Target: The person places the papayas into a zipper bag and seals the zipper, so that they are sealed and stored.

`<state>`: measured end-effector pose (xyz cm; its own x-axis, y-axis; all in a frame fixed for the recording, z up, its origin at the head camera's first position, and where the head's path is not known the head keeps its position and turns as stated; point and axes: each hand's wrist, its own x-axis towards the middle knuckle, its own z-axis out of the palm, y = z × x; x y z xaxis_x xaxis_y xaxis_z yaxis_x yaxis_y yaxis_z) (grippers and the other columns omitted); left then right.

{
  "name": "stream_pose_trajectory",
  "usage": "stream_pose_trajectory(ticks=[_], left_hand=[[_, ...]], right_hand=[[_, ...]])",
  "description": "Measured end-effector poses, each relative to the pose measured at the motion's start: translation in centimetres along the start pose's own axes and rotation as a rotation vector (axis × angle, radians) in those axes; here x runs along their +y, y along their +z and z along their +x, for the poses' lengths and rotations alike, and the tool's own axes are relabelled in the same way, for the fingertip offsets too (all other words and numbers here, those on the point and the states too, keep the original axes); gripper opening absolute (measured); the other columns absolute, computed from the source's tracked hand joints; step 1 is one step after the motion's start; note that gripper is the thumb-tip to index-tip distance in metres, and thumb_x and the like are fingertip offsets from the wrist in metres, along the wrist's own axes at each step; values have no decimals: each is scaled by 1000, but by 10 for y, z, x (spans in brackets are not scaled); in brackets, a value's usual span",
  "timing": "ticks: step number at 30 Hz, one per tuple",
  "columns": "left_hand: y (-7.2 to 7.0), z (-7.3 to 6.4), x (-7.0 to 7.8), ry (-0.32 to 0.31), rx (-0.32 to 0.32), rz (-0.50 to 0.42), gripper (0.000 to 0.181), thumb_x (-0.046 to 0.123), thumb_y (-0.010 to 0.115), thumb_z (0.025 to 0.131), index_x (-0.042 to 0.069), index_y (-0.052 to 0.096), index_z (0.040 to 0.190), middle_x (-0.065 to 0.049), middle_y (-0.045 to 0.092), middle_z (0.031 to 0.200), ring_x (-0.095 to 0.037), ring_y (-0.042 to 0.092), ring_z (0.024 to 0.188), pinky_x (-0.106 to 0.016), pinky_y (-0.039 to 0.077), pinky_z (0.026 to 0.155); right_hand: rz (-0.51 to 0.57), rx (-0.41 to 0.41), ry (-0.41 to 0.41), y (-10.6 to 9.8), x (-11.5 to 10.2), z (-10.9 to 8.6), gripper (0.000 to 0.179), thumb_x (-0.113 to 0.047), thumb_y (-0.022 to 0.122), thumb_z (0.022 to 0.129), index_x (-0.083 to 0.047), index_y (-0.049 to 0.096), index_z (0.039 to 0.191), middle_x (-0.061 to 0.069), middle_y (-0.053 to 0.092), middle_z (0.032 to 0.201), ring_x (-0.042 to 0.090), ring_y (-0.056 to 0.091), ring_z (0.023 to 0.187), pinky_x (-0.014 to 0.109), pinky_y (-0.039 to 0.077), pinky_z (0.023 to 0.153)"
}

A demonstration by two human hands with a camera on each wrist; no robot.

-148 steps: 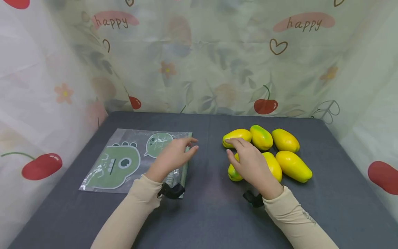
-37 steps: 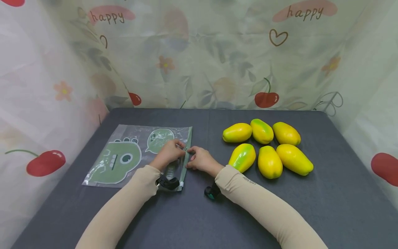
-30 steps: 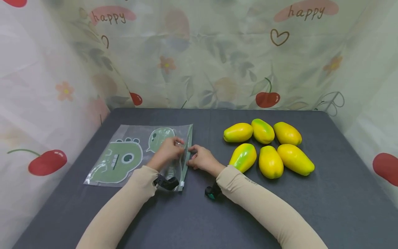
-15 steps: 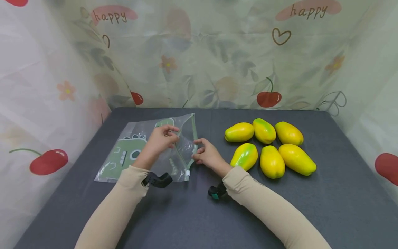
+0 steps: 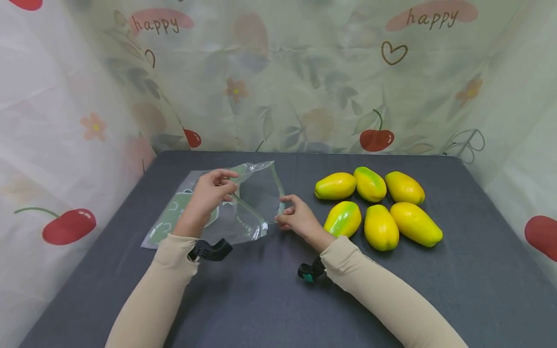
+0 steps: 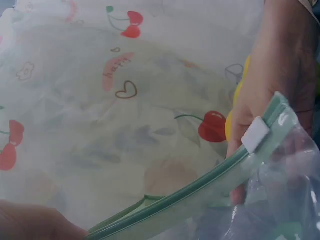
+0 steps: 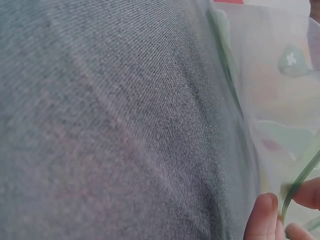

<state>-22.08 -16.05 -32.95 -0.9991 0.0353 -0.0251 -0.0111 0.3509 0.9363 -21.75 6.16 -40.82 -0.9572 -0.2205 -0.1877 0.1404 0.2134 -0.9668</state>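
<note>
A clear zip bag [image 5: 248,224] with green prints lies tilted up off the table, its mouth spread wide toward the right. My left hand [image 5: 209,195] pinches the near green-edged lip and pulls it left. Opposite it, my right hand [image 5: 300,217] pinches the far lip between thumb and fingers. A white slider [image 6: 255,135] sits at one end of the green zip strip in the left wrist view. Seen from the right wrist, the bag's green edge runs between thumb and fingertips [image 7: 262,215]. Nothing shows inside the bag.
Several yellow mangoes [image 5: 380,227], some tinged green, lie in two rows just right of my right hand. The dark grey table [image 5: 278,299] ends at a printed curtain [image 5: 296,96] behind and at both sides.
Both hands came from apart to the bag's edge and took hold of its lips. The left hand then moved left and up, parting the mouth; the right shifted slightly right. The mangoes stayed put.
</note>
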Motion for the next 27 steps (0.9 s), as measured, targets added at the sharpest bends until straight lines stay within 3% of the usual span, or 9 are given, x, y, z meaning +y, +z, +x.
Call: stream_pose_trajectory(ticks=[7, 15, 23, 27], left_hand=[[-7, -2, -1, -16, 13, -6, 34, 9, 56, 91, 2, 58, 125, -5, 57, 102, -16, 56, 87, -24, 54, 71], [-15, -2, -4, -23, 46, -8, 31, 9, 55, 92, -1, 62, 120, 0, 55, 92, -19, 58, 84, -24, 55, 72], [-22, -5, -7, -45, 36, 16, 29, 14, 56, 96, -1, 63, 120, -1, 56, 87, -16, 58, 80, -26, 54, 75], [-20, -4, -7, -55, 9, -21, 31, 15, 55, 97, 0, 61, 124, -2, 57, 92, -14, 57, 78, -23, 55, 72]], right_hand=[[17, 16, 24, -6, -1, -6, 60, 4, 67, 86, -1, 42, 141, 9, 55, 84, 16, 65, 69, 35, 59, 74], [27, 27, 31, -12, 0, -8, 62, 6, 66, 86, 1, 39, 142, 11, 58, 84, 15, 65, 68, 33, 58, 73], [20, 31, 26, -15, -2, -11, 61, 7, 64, 87, 2, 38, 142, 10, 60, 82, 16, 65, 68, 36, 58, 77], [11, 24, 22, -16, -2, -12, 62, 6, 64, 87, 2, 37, 143, 9, 61, 82, 15, 65, 68, 36, 58, 78]])
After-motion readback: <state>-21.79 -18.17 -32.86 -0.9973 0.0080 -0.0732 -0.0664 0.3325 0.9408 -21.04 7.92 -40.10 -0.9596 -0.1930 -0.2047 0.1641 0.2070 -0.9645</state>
